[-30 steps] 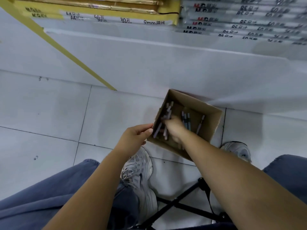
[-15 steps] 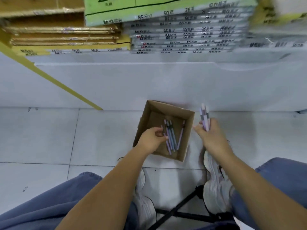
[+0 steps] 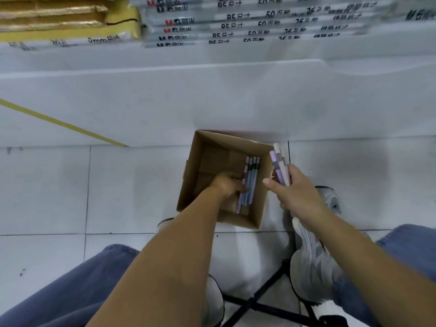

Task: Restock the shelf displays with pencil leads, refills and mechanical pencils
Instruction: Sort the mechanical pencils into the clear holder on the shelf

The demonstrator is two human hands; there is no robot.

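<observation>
Risks first. Your right hand (image 3: 298, 199) has its grip curled round a bundle (image 3: 279, 168) of pencils. They fan up and away from you, and your thumb sticks out to the left rather than clamping over them. I'd expect one to slide out if you tilt the bundle or add more one-handed. It would hit the floor (image 3: 70, 190) and roll. The bundle hangs over the right wall of the box (image 3: 192, 175), so a drop could land inside or outside.

Your left hand (image 3: 225, 185) is down inside the box, touching the pencils (image 3: 251, 182) that lie along the right wall. Its fingers are curled, but I can't tell whether that grip has closed round any. Scooping against the wall could shove the light box or scatter the row. The box sits on the floor against the shelf (image 3: 212, 95) base, on the far side of your shoes (image 3: 313, 263).

Counts:
- Box: 1.
- Bundle: 3, as far as I can separate them.
- Pencils in the box: 4 caps visible, maybe a fifth; too blurred to be sure.
- Leads or refills: none seen.
</observation>
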